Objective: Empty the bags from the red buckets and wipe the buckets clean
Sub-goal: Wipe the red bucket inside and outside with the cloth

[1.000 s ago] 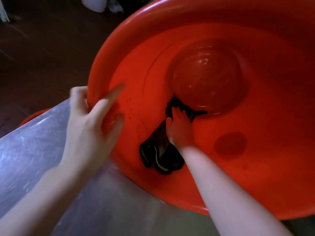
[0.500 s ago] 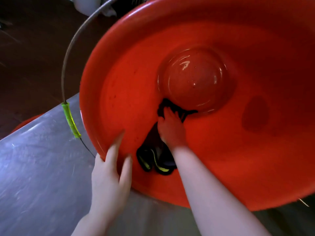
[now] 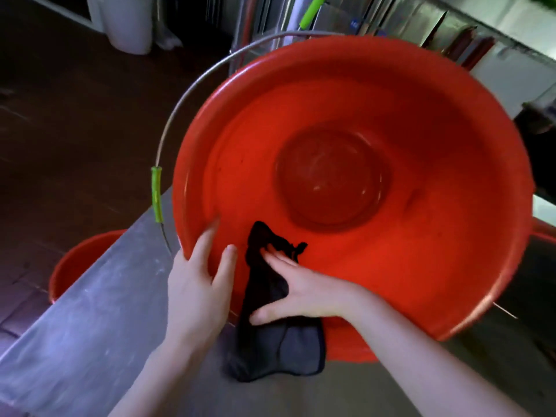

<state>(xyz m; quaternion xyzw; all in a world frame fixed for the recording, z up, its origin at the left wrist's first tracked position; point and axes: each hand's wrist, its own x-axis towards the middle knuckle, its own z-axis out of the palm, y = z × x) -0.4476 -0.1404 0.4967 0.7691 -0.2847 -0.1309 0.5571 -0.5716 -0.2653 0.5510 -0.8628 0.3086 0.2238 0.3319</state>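
the red bucket (image 3: 421, 266) lay tipped on its side on the metal counter (image 3: 78, 341), its mouth turned towards the person. its wire handle (image 3: 192, 94) swung out to the left, with a green grip (image 3: 156, 194) on it. the left hand (image 3: 195, 296) rested on the near rim, its thumb and forefinger stretched straight along the inside wall and not curled round anything i could see. the right hand (image 3: 304, 290) was flat and spread, pressing a black cloth (image 3: 270, 350) against the inside wall just by the lower rim. the cloth hung out over the rim and down onto the counter. a second red bucket (image 3: 75, 263) stood lower down, past the counter's left edge. a white bin (image 3: 129, 22) stood on the dark floor further back.
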